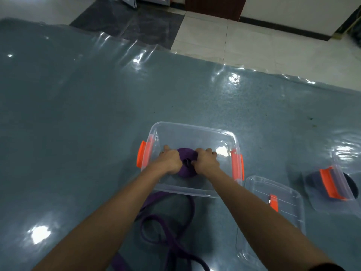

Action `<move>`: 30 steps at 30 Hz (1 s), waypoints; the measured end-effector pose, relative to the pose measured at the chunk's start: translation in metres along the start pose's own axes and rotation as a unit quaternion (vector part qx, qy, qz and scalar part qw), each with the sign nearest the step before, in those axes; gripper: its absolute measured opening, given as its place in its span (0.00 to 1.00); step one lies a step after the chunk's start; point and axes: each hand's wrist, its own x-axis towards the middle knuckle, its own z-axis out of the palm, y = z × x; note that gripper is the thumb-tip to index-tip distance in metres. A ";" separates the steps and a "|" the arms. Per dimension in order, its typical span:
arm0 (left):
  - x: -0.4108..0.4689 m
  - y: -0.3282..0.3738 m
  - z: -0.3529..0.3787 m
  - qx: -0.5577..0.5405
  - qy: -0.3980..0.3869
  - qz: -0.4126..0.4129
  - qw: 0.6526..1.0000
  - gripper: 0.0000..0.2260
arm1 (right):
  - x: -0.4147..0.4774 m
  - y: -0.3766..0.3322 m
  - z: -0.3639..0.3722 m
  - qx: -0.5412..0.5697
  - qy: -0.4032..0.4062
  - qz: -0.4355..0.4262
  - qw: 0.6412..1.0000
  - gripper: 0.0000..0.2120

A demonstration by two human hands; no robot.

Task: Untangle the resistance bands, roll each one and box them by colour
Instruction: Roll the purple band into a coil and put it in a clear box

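Observation:
A rolled purple resistance band [187, 163] sits inside an open clear plastic box [195, 130] with orange side latches. My left hand [169, 160] grips the roll's left side and my right hand [205, 160] grips its right side, both reaching down into the box. More purple band [166, 229] lies loose and looped on the mat in front of the box, between my forearms.
A clear lid [273, 208] with an orange clip lies right of the box. Farther right stands a closed clear box [332, 184] with an orange latch and something dark inside. A shiny blue-grey mat [78, 114] covers the floor; bare tiles [254, 45] lie beyond its far edge.

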 end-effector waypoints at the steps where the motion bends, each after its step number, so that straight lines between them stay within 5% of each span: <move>1: 0.000 -0.001 0.001 0.007 0.000 0.007 1.000 0.14 | 0.001 0.001 0.000 -0.028 0.002 -0.003 1.000 0.19; 8: -0.003 0.000 0.012 0.237 0.061 0.079 0.966 0.16 | 0.003 0.006 -0.014 -0.009 -0.019 -0.043 0.999 0.12; 13: -0.016 0.010 0.001 0.418 0.071 0.097 0.900 0.11 | -0.021 0.015 -0.037 0.077 -0.018 -0.068 0.995 0.24; 18: -0.062 0.006 -0.010 0.149 0.222 0.191 0.945 0.12 | -0.088 0.020 -0.057 0.217 0.118 -0.133 0.960 0.18; 23: -0.132 -0.019 0.022 -0.047 0.348 0.335 0.875 0.11 | -0.184 0.035 -0.032 0.342 0.207 -0.188 0.897 0.12; 27: -0.176 -0.041 0.080 -0.022 0.312 0.401 0.861 0.11 | -0.232 0.059 0.024 0.386 0.179 -0.166 0.890 0.13; 30: -0.194 -0.048 0.125 0.017 0.239 0.428 0.872 0.12 | -0.243 0.084 0.065 0.354 0.118 -0.109 0.921 0.11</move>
